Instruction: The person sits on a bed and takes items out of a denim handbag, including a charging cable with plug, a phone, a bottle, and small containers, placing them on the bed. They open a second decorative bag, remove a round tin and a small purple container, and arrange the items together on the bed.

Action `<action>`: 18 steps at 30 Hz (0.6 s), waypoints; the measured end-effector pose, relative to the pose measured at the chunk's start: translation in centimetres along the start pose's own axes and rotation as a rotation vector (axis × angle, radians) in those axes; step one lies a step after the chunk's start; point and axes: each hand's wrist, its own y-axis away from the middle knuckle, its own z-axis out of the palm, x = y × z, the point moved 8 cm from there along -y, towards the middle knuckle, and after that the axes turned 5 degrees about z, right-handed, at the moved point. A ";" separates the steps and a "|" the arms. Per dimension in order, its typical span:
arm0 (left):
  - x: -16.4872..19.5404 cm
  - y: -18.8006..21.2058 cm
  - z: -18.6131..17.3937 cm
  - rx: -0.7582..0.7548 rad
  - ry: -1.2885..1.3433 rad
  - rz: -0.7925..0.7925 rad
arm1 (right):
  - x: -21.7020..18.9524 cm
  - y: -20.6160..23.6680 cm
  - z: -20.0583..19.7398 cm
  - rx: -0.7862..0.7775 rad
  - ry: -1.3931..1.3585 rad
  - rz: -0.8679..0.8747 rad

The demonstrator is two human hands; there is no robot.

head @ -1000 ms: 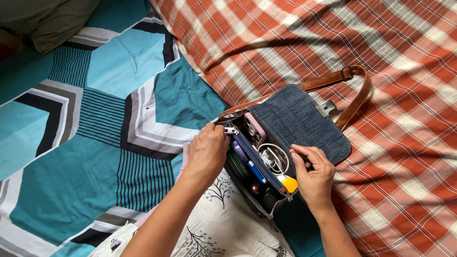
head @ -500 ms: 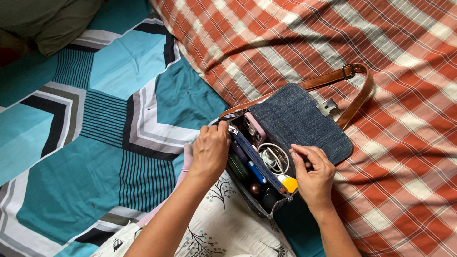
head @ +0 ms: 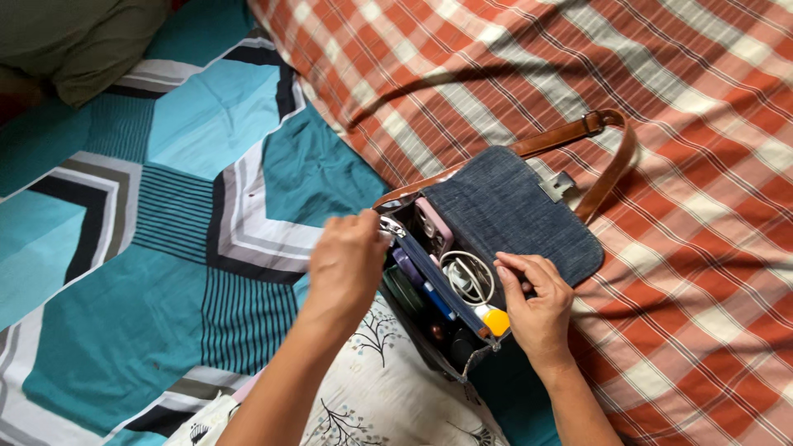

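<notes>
Far left: olive pillow (head: 78,45) at top corner, on teal geometric bedsheet (head: 124,248) with striped grey and black panels. Bed underneath, no bench.

Lower centre: white floral-print cloth (head: 388,388) under the forearms, partly beneath the bag.

Left hand (head: 347,268): fingers curled, pinching the near-left rim of the denim shoulder bag (head: 504,223) at the zipper end. Grasping the bag edge, not released.

Bag: lying on its back where bedsheet meets the red plaid blanket (head: 661,124), flap thrown open toward the blanket, metal clasp (head: 557,186) face up. Brown leather strap (head: 595,144) looped behind on the plaid.

Mouth of bag wide open, contents packed upright in compartments: pink phone-like case (head: 434,227) at the back, coiled white cable (head: 467,277) in the middle pocket, blue pen-like item (head: 438,301) along the divider, yellow-orange capped item (head: 494,320) at the near-right corner. Dark items lower down, too shadowed to identify.

Right hand (head: 537,306): fingers bent, tips resting on the bag's right rim just beside the cable pocket, bracing the opening. Holding the rim only; nothing lifted out.

Progress, judged from layout: flap undone, main compartment spread open, both hands occupied keeping it apart. Nothing out of the bag on bedsheet or blanket. Contents apparently all in place; opening stage done, handling of contents not begun.
</notes>
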 end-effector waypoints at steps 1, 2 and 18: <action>0.6 0.2 -1.6 0.028 0.046 0.004 | 0.4 0.0 0.0 -0.013 -0.010 0.014; 1.1 0.5 -3.2 0.056 0.091 0.005 | 1.1 0.0 0.0 -0.043 -0.056 0.062; 2.8 -1.7 -1.7 0.067 0.386 0.229 | -0.1 -0.7 0.3 -0.190 0.056 -0.081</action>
